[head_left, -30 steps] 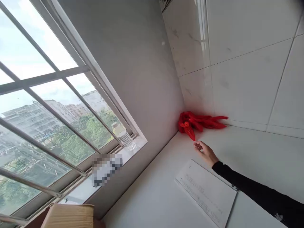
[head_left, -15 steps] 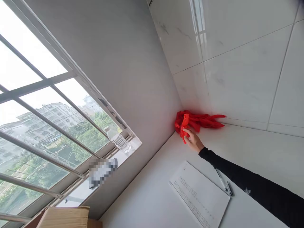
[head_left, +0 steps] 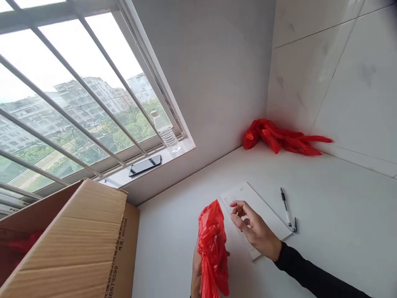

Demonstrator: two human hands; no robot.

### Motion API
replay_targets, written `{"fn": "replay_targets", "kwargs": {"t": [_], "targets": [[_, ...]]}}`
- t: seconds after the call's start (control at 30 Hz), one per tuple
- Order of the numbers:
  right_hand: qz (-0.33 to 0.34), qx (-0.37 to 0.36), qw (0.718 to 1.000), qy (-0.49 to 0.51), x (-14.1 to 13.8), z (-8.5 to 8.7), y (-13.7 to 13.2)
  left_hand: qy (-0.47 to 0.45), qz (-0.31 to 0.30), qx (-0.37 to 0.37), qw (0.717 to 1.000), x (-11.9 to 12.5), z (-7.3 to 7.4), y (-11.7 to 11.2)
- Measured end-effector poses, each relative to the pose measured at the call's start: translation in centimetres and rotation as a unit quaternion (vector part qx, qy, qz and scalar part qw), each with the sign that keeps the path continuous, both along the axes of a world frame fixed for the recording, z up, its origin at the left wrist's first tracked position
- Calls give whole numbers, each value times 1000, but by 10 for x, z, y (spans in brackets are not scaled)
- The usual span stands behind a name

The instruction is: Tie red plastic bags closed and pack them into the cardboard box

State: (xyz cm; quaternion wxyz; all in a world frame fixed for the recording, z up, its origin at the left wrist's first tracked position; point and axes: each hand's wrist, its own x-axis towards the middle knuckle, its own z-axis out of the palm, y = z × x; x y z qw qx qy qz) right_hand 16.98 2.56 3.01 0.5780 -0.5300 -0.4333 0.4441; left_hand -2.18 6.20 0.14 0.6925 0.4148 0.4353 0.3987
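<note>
A crumpled red plastic bag [head_left: 212, 244] is upright at the lower middle, above the white table. Behind it my left hand [head_left: 196, 265] is closed around the bag, with most of the fingers hidden by it. To the right, my right hand [head_left: 254, 229] hovers over an open notebook [head_left: 266, 207], apart from the bag. Its fingers are bent, with a gap between thumb and forefinger, and nothing shows between them. Another heap of red plastic bags [head_left: 279, 136] lies in the far corner against the tiled wall.
A cardboard box [head_left: 83, 240] stands at the left with something red inside. A black-and-clear pen [head_left: 285, 203] and its cap [head_left: 294, 224] lie beside the notebook. On the sill of the barred window are a phone [head_left: 145, 165] and a clear bottle [head_left: 167, 134].
My right hand has come back from the corner heap toward me and released the red bag. That bag is now in my left hand, which has come into view. The view has shifted left.
</note>
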Motion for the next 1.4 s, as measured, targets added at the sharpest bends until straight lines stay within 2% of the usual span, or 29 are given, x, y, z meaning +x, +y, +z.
{"fn": "replay_targets", "kwargs": {"t": [0.1,0.17,0.23,0.43,0.5,0.67,0.77,0.83,0.93,1.07,1.27,1.4], "targets": [[79,-21,997,11,-7,-19,19,-80,15,-10,997,-1,-3,-11],[126,-6,991,41,-14,-27,21,-93,37,11,995,2,-5,-17],[141,10,988,59,-18,-31,16,-81,50,16,995,3,-10,-20],[151,9,986,66,-17,-31,-1,-53,13,17,998,-2,-22,-19],[162,8,985,65,-15,-31,-3,-46,-2,38,998,-1,-20,-19],[131,21,985,107,-10,-33,-2,-51,-59,100,992,3,-14,-21],[162,17,977,139,-8,-34,-3,-50,-57,100,992,5,-14,-21],[168,18,980,110,-7,-34,-3,-44,-56,94,993,5,-14,-21],[135,24,989,59,-5,-35,-3,-34,-51,85,994,5,-13,-20],[105,15,991,78,-4,-38,-2,-37,-38,57,997,6,-12,-20],[133,-3,984,115,-6,-38,-4,-47,-10,20,999,9,-12,-19],[122,6,990,76,-8,-34,-6,-51,9,15,999,11,-12,-20]]}}
